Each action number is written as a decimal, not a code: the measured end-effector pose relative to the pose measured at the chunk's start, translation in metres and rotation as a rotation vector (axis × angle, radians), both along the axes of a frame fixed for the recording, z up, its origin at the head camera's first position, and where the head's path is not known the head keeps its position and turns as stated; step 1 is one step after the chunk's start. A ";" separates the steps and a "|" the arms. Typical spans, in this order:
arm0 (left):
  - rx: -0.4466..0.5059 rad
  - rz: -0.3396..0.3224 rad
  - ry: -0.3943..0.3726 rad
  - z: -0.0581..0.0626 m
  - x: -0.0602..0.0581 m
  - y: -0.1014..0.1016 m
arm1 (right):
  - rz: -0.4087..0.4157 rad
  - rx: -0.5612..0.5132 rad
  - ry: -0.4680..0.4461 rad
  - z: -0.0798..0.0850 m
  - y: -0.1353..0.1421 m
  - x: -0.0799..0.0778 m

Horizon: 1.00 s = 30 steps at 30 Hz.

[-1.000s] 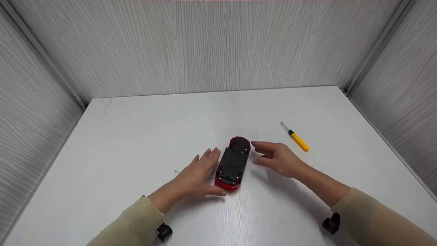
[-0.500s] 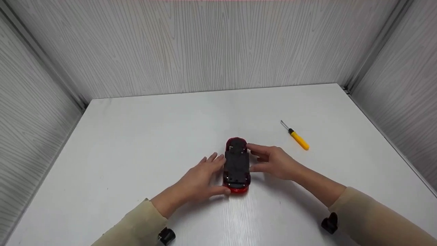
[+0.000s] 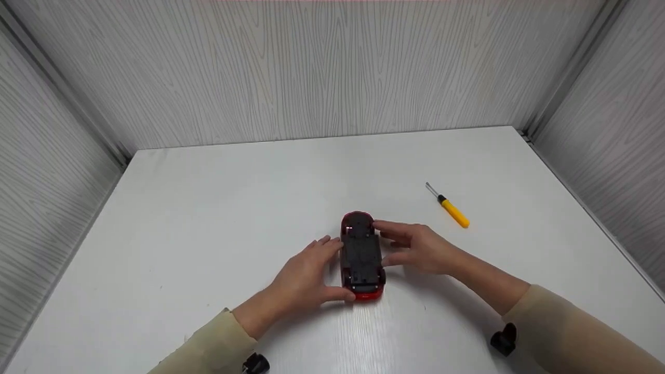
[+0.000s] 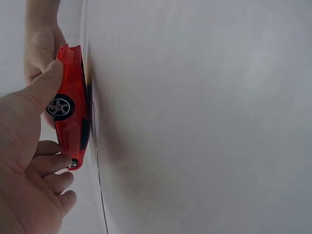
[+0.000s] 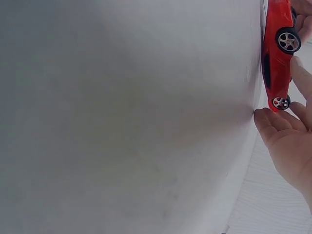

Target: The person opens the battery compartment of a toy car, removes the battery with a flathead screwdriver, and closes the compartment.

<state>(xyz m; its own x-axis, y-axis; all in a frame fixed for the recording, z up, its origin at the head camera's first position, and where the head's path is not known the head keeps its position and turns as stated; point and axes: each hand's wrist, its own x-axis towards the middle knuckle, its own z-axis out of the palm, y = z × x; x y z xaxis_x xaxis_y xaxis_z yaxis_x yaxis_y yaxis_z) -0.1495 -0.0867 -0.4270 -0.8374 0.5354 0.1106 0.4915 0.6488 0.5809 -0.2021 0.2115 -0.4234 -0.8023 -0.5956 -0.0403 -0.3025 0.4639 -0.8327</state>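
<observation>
A red toy car (image 3: 362,254) lies upside down on the white table, its black underside facing up. My left hand (image 3: 304,275) holds the car's left side, fingertips along the edge and thumb at the near left corner. In the left wrist view the left thumb (image 4: 48,80) lies on the red body near a silver-spoked wheel (image 4: 60,107). My right hand (image 3: 423,249) touches the opposite side with fairly straight fingers. The right wrist view shows the right thumb (image 5: 298,73) at the car's edge between its wheels and the other fingers beside one end.
A screwdriver (image 3: 453,211) with a yellow handle lies to the right, beyond my right hand. A thin dark wire (image 4: 100,180) runs from beside the car in the left wrist view. Pale wood-grain panels (image 3: 322,72) enclose the table at the back and sides.
The car has turned from a slant to nearly straight, its near end swinging right and slightly towards me. Both hands have closed in against its sides. The screwdriver has stayed put.
</observation>
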 end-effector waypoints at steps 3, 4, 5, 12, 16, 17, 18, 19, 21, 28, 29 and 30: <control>0.020 0.007 -0.025 -0.001 -0.002 -0.001 | -0.010 0.024 -0.012 0.000 0.000 0.000; 0.029 0.003 -0.031 -0.002 -0.003 -0.001 | -0.007 0.025 -0.012 0.000 0.001 0.000; 0.039 -0.004 -0.037 -0.002 -0.003 -0.001 | -0.007 0.028 -0.013 -0.001 0.001 0.000; 0.080 -0.036 -0.057 -0.002 -0.006 -0.002 | 0.011 0.000 -0.018 -0.001 0.001 -0.001; 0.082 -0.033 -0.047 -0.002 -0.007 -0.001 | 0.001 0.003 -0.033 0.001 0.000 -0.001; 0.082 -0.031 -0.046 -0.002 -0.008 -0.001 | -0.001 0.007 -0.036 0.002 0.000 -0.002; 0.081 -0.029 -0.045 -0.002 -0.008 -0.001 | -0.003 0.013 -0.038 0.002 -0.001 -0.002; 0.083 -0.027 -0.046 -0.001 -0.008 -0.001 | -0.006 0.022 -0.039 0.003 -0.001 -0.002; 0.086 -0.023 -0.049 -0.001 -0.007 -0.002 | -0.001 0.035 -0.036 0.004 -0.002 -0.003; 0.082 -0.026 -0.033 -0.003 -0.008 -0.001 | 0.047 0.010 -0.037 0.004 -0.002 -0.005; 0.082 -0.024 -0.035 -0.003 -0.008 -0.001 | 0.050 0.013 -0.038 0.004 -0.002 -0.006; 0.079 -0.021 -0.039 -0.003 -0.007 -0.001 | 0.053 0.015 -0.038 0.004 -0.001 -0.006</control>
